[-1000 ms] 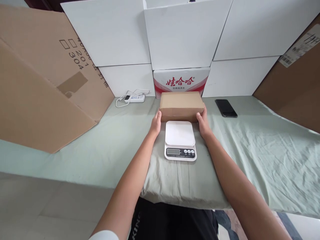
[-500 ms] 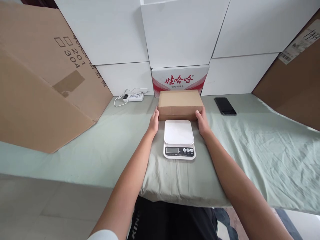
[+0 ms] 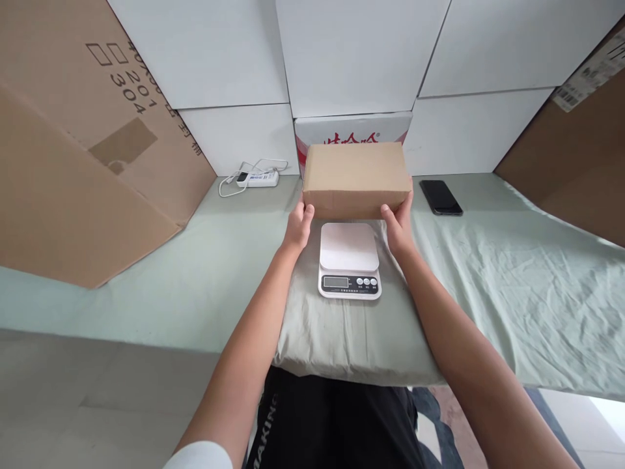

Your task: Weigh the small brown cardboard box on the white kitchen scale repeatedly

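Observation:
A brown cardboard box [image 3: 356, 172] is held up between my two hands, just behind a white kitchen scale [image 3: 348, 247]. My left hand [image 3: 299, 225] grips its left end, thumb on the front face. At the opposite end my right hand [image 3: 399, 221] holds it the same way, with the fingers partly hidden behind the side. The scale's flat white platform bears nothing. Its display and buttons face me, and I can make out no digits on the display.
A green cloth [image 3: 234, 260] covers the table. Behind the box stands a white carton with red lettering [image 3: 305, 130]. A black phone [image 3: 441, 197] lies to the right, a white power strip with a cable [image 3: 258, 179] to the left. Large cardboard sheets [image 3: 97, 176] flank both sides.
Both hands have raised the cardboard box off the cloth, and it now looks larger and covers more of the red lettering. The view has tilted slightly.

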A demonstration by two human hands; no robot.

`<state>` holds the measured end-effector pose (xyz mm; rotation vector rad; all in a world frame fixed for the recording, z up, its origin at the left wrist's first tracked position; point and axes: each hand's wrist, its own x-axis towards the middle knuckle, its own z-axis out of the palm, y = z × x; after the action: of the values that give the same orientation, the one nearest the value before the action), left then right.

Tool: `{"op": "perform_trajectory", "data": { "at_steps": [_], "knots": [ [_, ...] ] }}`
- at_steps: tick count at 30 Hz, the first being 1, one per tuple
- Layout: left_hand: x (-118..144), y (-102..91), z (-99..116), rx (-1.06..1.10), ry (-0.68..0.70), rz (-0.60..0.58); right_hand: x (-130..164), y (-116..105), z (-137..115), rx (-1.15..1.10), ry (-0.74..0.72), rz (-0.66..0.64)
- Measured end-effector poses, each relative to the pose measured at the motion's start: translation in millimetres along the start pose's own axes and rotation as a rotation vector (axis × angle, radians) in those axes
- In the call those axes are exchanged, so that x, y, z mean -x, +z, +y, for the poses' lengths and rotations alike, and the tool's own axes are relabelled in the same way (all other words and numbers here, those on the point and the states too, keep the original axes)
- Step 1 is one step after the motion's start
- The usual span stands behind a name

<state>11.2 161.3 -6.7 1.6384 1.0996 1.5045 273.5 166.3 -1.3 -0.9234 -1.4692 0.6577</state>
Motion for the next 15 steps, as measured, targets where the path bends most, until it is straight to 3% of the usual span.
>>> {"op": "perform_trajectory", "data": {
  "at_steps": [3,7,11,15],
  "knots": [
    [22.1,-7.1,28.3,-0.041,0.059,-0.019,16.8,-9.6,-21.5,0.004,-0.038,0.002],
    [70.9,-16.8,53.5,-0.013,0.032,-0.136,62.9,-29.7,-34.1,0.051,-0.028,-0.029],
    [104.8,-22.7,55.6,0.025,-0.009,-0.214,101.2,-39.1,-30.9,0.128,-0.021,0.004],
    [112.7,-23.3,53.2,0.033,-0.013,-0.187,110.1,-33.9,-31.3,0.164,-0.018,0.036]
  ]
}}
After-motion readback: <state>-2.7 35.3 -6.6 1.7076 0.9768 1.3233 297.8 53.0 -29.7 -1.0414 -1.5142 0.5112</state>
